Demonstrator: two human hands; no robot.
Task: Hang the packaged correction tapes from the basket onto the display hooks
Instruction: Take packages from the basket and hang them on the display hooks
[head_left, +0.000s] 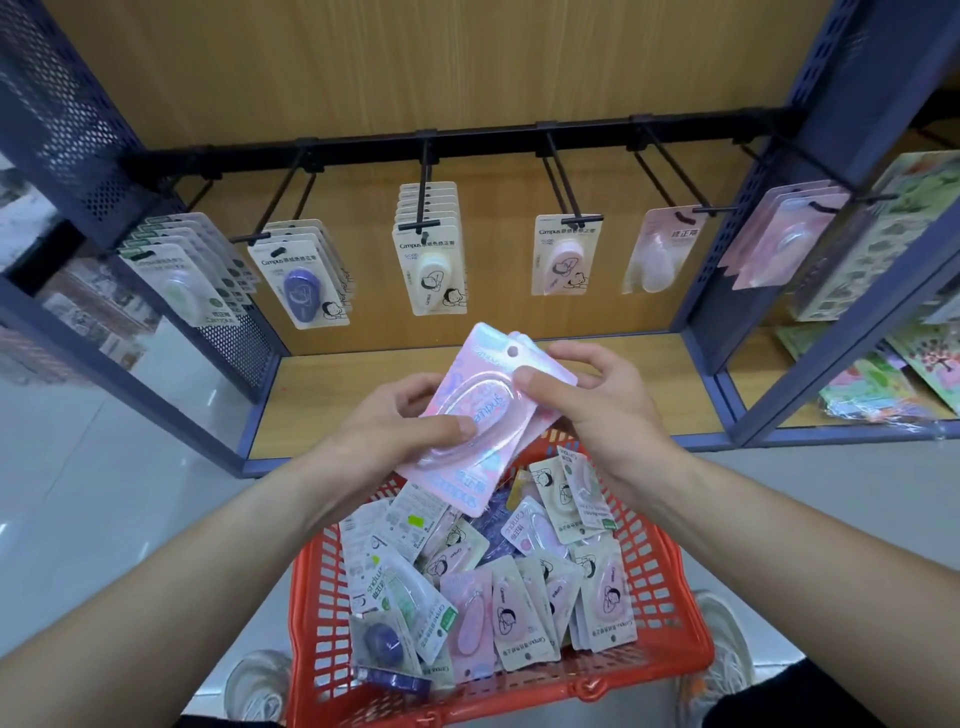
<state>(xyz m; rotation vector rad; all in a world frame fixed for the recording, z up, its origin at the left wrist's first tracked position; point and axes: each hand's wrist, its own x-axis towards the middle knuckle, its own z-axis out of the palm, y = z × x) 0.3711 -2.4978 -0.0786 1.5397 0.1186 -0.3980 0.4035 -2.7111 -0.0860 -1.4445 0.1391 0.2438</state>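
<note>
- Pink packs (483, 415): glossy pale-pink cards, each with a clear oval blister over a pink tape body. The "Campus" print reads upside down from here.
- Position: held in the air above the far edge of the red basket (670, 587), short of the front edge of the shelf board (363, 384).
- Long axis runs near-to-far, leaning slightly right. The hang-hole end points away, toward the hooks (423, 208).
- Left hand (395, 431): thumb pressed on the top blister, fingers curled beneath the stack.
- Right hand (587, 400): thumb on the upper right edge, fingers wrapped behind.
- Count: at least two packs fanned in the hands, exact number unclear. One basket, with loose packs (498, 597) too jumbled to count. Six loaded hooks on one rail (467, 140).
</note>
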